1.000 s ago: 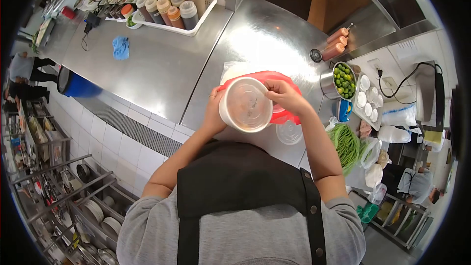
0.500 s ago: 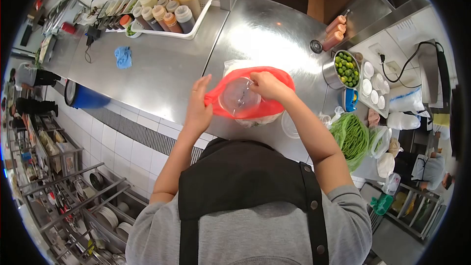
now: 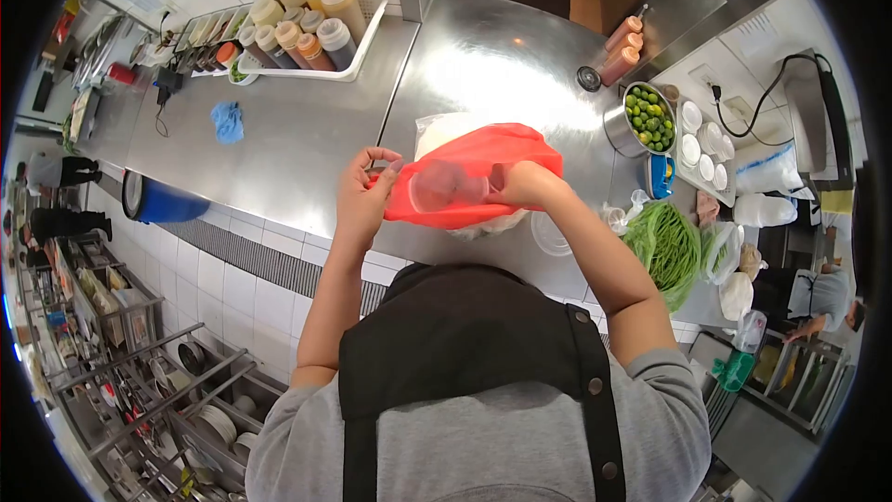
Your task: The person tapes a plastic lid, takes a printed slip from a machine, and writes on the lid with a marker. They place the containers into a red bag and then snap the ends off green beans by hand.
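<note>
A thin red plastic bag (image 3: 502, 144) lies between my hands over the steel counter. Through its film shows a round clear container (image 3: 448, 188). My left hand (image 3: 367, 188) pinches the bag's left edge between thumb and fingers. At the bag's right side, my right hand (image 3: 531, 186) is closed, its fingertips partly inside or behind the red film; whether they also touch the container is hidden. Under and behind the red bag is a whitish clear plastic bag (image 3: 439, 133). A clear round lid (image 3: 550, 234) lies on the counter near my right forearm.
Sauce bottles (image 3: 339, 9) fill a white tray at the back left, with a blue cloth (image 3: 227, 121) in front. To the right stand a pot of green limes (image 3: 650, 119), stacked white lids (image 3: 690, 147) and green beans (image 3: 664, 256). Other people (image 3: 822, 297) stand at both sides.
The red bag's opening has closed over the clear container, which was exposed before. My left hand has moved slightly left and now pinches the edge. The camera view has shifted a little.
</note>
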Available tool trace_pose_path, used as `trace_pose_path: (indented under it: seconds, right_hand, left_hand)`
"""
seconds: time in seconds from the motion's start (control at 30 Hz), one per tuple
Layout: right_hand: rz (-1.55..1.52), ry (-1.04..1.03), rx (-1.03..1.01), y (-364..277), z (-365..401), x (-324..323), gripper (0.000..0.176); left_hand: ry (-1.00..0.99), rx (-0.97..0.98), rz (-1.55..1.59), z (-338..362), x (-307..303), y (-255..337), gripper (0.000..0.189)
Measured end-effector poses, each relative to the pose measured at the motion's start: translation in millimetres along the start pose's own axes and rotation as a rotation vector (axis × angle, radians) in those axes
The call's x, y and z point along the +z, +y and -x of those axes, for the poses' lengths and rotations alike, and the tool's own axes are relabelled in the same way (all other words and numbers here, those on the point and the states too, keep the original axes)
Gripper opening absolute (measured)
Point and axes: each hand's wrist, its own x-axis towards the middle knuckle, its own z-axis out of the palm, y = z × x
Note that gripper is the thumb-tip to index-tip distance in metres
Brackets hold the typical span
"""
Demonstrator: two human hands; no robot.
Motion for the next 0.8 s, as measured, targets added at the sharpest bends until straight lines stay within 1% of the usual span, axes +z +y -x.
trace_pose_path:
  seconds: [0.07,0.1,0.17,0.2,0.27,0.33,0.37,0.4,0.47,0.5,0.6,0.7,0.8]
  right_hand:
    - [0.039,0.070,-0.024,11,1,8,0.032]
    - [0.056,0.107,-0.034,16,2,13,0.030]
    - [0.065,0.107,0.028,22,-11,13,0.042]
    - [0.066,0.110,0.065,22,-16,11,0.049]
    - [0.193,0.132,-0.008,5,-10,1,0.046]
    - [0.270,0.081,-0.065,-1,-15,-1,0.043]
    - [0.281,0.023,-0.093,1,-25,4,0.042]
    - [0.291,-0.034,-0.125,3,-24,4,0.041]
    - [0.076,0.116,-0.093,14,-10,10,0.038]
    - [-0.025,0.189,-0.081,17,-3,12,0.037]
    - [-0.040,0.342,-0.137,26,-1,24,0.035]
    - [0.003,0.159,-0.050,23,5,24,0.035]
    - [0.169,0.328,-0.160,32,21,34,0.038]
  left_hand:
    - [-0.050,0.094,0.125,5,10,8,0.015]
    - [-0.025,0.103,0.124,2,14,8,0.016]
    - [0.014,0.125,0.119,-12,23,5,0.019]
    - [-0.049,0.199,-0.044,-18,26,-1,0.024]
    - [-0.190,0.355,-0.363,-33,35,-23,0.033]
    - [-0.277,0.547,-0.653,-36,62,-54,0.045]
    - [-0.313,0.649,-0.795,-34,73,-67,0.052]
    - [-0.297,0.608,-0.900,-29,85,-68,0.055]
    - [-0.248,0.522,-1.109,-19,105,-68,0.063]
    - [-0.236,0.502,-1.147,-17,111,-70,0.067]
    - [-0.275,0.470,-1.256,-14,121,-69,0.067]
    - [-0.222,0.519,-1.163,-16,116,-83,0.058]
    - [-0.293,0.595,-0.766,-21,92,-75,0.045]
